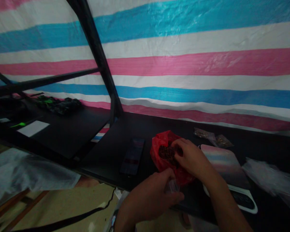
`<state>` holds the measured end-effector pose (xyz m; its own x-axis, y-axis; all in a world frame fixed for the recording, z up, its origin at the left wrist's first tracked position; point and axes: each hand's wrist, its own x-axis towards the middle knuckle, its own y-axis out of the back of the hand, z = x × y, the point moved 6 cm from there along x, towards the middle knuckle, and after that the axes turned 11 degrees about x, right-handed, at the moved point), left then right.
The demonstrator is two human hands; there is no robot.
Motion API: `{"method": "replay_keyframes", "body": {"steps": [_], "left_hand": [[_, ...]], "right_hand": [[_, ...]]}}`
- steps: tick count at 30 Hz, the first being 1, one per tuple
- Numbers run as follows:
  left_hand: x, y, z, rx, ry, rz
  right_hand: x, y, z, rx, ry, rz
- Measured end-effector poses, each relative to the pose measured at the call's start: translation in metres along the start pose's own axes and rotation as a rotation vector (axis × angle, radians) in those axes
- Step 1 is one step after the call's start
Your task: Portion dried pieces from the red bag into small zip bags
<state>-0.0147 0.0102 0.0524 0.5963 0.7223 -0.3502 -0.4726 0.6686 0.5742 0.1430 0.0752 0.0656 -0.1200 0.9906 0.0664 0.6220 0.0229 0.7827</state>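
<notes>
A red plastic bag (pixel 157 151) lies opened on the black table, filled with small dark brown pieces (pixel 168 154) whose kind I cannot make out. My right hand (pixel 189 156) reaches into the bag from the right, its fingers bent together at the pieces; what is between the fingertips is hidden. In front of the bag, my left hand (pixel 159 190) holds a small clear plastic bag (pixel 173 186) between thumb and fingers. Right of my right hand is a kitchen scale (pixel 226 164) with a shiny platform and a white-edged dark panel.
A dark phone (pixel 132 156) lies left of the red bag. Two small filled clear bags (pixel 214 137) rest behind the scale. A heap of clear plastic bags (pixel 273 177) is at the right. A black metal post (pixel 99 54) rises before the striped sheet (pixel 195 64).
</notes>
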Motion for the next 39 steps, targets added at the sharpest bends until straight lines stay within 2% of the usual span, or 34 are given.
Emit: {"method": "replay_keyframes", "body": {"steps": [4,8,15,19,25,28,33,36,39], "left_hand": [[0.0,-0.008,0.007,-0.063,0.029,0.009],[0.005,-0.006,0.013,-0.192,0.038,0.069],[0.012,0.001,0.008,-0.256,0.018,0.171],[0.013,0.003,0.006,-0.268,-0.004,0.201],[0.007,0.009,0.007,-0.253,0.001,0.232],[0.003,0.021,0.012,-0.281,-0.029,0.346],[0.01,0.037,0.024,-0.352,-0.177,0.567],[0.027,0.034,0.022,-0.293,-0.186,0.64],[0.043,0.03,0.015,-0.274,-0.135,0.675]], "right_hand": [[-0.006,0.004,0.009,0.045,0.043,-0.035],[-0.012,0.002,0.01,0.154,0.066,-0.085],[-0.02,0.006,0.004,0.291,-0.011,-0.173],[-0.023,0.008,0.011,0.354,-0.056,-0.157],[-0.024,0.008,0.017,0.582,-0.097,-0.167],[-0.024,0.012,0.017,0.635,-0.118,-0.175],[-0.024,0.028,0.019,0.74,-0.11,-0.108],[-0.025,0.043,0.018,0.785,-0.115,-0.019],[-0.028,0.053,0.012,0.795,-0.126,0.064]]}}
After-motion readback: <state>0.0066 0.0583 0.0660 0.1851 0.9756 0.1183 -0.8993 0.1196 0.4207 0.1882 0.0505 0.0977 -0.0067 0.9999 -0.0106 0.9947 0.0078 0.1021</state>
